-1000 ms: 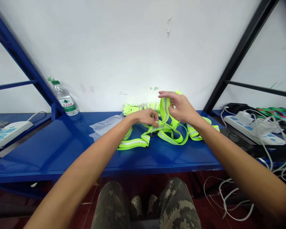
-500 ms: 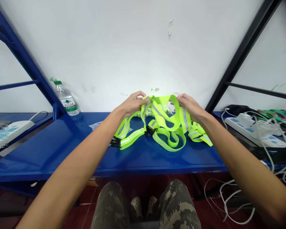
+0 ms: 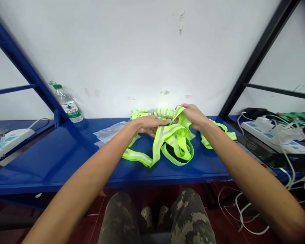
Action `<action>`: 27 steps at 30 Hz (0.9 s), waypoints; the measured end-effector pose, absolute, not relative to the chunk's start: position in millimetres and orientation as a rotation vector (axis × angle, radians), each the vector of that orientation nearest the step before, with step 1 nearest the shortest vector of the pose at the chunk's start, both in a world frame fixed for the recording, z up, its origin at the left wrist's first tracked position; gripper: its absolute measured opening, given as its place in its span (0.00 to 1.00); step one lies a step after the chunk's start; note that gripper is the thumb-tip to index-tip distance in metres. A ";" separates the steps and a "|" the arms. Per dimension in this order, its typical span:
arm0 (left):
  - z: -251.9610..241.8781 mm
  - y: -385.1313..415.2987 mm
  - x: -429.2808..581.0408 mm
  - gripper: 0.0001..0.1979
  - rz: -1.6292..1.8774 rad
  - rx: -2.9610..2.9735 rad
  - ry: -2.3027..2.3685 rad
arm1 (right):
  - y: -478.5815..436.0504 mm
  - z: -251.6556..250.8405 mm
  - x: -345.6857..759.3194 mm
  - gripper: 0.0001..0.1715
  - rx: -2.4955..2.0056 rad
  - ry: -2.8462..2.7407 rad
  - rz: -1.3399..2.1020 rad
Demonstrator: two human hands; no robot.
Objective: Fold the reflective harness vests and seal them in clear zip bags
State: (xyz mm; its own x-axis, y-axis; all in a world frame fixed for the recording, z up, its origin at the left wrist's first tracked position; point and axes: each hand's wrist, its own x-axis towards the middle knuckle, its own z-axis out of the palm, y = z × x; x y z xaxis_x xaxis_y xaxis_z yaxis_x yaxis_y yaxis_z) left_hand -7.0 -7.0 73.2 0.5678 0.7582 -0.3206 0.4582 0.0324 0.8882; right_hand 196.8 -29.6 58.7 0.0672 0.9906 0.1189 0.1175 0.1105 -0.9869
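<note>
A neon-yellow reflective strap vest (image 3: 171, 144) with grey stripes lies bunched on the blue shelf (image 3: 66, 159). My left hand (image 3: 149, 123) rests on it with fingers stretched toward the right, touching a strap. My right hand (image 3: 193, 117) is closed on a folded strap at the vest's upper edge, held just above the shelf. More yellow straps (image 3: 152, 113) lie behind, against the wall.
A clear plastic bag (image 3: 110, 134) lies left of the vest. A water bottle (image 3: 66, 103) stands at the back left by the blue upright. White power strips and cables (image 3: 271, 134) crowd the right side. My camouflage-clad knees (image 3: 157, 217) are below the shelf edge.
Both hands have come down and closer together. The vest, held spread and raised half a second ago, now lies gathered on the shelf, and my left hand has flattened onto it.
</note>
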 end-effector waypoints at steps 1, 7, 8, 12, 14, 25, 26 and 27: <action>69.4 -6.9 -3.4 0.21 0.283 1.641 1.073 | -29.3 59.1 194.2 0.14 -1.245 -1.249 1.006; 56.9 3.6 6.2 0.21 0.615 1.686 1.084 | -43.5 67.0 189.2 0.10 -1.281 -1.375 1.163; 57.2 5.0 6.5 0.22 0.700 1.661 1.045 | -46.9 68.8 188.6 0.10 -1.278 -1.442 1.160; 68.6 5.1 7.8 0.26 0.866 1.572 0.894 | -56.2 71.3 182.4 0.08 -1.254 -1.697 1.114; 78.9 2.4 8.5 0.26 0.879 1.595 0.859 | -56.5 68.6 177.8 0.05 -1.258 -1.791 1.029; 119.7 -37.1 15.8 0.23 0.863 1.929 0.619 | -25.7 49.9 144.1 0.17 -1.156 -1.803 0.615; 121.0 -36.4 13.1 0.24 0.894 1.964 0.603 | -20.5 51.2 146.0 0.19 -1.164 -1.796 0.536; 121.8 -33.5 9.3 0.25 0.942 1.990 0.599 | -15.3 52.8 149.8 0.22 -1.190 -1.779 0.472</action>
